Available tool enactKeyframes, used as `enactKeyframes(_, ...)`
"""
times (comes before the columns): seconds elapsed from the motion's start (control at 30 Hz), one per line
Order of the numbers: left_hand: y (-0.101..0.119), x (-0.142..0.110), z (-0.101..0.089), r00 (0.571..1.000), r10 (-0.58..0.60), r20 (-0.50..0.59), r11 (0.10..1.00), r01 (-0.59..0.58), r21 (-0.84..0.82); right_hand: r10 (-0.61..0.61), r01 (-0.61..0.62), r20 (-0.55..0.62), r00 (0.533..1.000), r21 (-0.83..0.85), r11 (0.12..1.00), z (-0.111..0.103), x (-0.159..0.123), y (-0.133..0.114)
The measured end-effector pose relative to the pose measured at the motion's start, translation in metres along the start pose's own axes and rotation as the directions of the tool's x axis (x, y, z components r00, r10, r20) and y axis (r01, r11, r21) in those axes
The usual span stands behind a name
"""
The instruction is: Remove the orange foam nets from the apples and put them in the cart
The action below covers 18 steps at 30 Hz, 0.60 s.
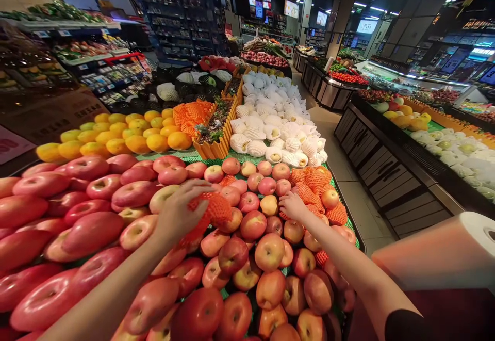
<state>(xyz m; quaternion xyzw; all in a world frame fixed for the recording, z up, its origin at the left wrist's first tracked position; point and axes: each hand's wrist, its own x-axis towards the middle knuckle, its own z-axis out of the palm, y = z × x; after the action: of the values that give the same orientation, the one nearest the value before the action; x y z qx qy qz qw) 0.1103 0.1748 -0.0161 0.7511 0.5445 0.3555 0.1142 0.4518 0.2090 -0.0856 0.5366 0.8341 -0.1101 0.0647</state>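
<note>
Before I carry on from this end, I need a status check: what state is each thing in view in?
Left hand: at an orange foam net, grip unclear.
Right hand: fingers curled, grip unclear.
Orange foam net: bunched, beside the left hand.
Red apples: heaped, mostly unwrapped.
White-netted fruit: wrapped, piled.
Yellow-orange fruit: unwrapped, piled.
Plastic roll: on its side, wound.

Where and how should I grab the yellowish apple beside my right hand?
Come from above with your right hand, gripping the yellowish apple by its rounded upper sides. Its top is exposed while red apples crowd around it, so a sideways approach would probably nudge them.
</note>
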Motion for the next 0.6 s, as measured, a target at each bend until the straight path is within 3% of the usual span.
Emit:
enactKeyframes(0.1, 0.017, 0.013, 0.014, 0.997, -0.006, 0.077, 1.000, 0.007, -0.010, 0.003, -0.003, 0.002, 1.000, -0.048, 0.999, 0.003, -0.011, -0.002)
enactKeyframes(0.2, 0.034, 0.021, 0.019, 0.991, -0.036, 0.125, 0.999, 0.037, 0.001, 0.104, -0.101, 0.017, 0.994, -0.128, 0.987, -0.003, -0.017, -0.003)
enactKeyframes(0.33, 0.053, 0.023, 0.027, 0.939, -0.098, 0.330, 0.995, 0.097, 0.020, 0.211, -0.178, 0.101, 0.972, -0.264, 0.948, -0.008, -0.007, -0.005)
enactKeyframes(0.4, 0.063, 0.022, 0.035, 0.907, -0.104, 0.407, 0.995, 0.098, 0.036, 0.203, -0.157, 0.145, 0.968, -0.279, 0.947, -0.007, 0.006, -0.007)
enactKeyframes(0.5, 0.072, 0.017, 0.042, 0.893, -0.107, 0.437, 0.994, 0.087, 0.065, 0.161, -0.098, 0.192, 0.968, -0.302, 0.948, -0.010, 0.022, -0.005)
enactKeyframes(0.6, 0.073, 0.008, 0.043, 0.875, -0.130, 0.466, 0.991, 0.127, 0.037, 0.018, 0.023, 0.132, 0.991, -0.299, 0.954, -0.018, 0.020, 0.003)
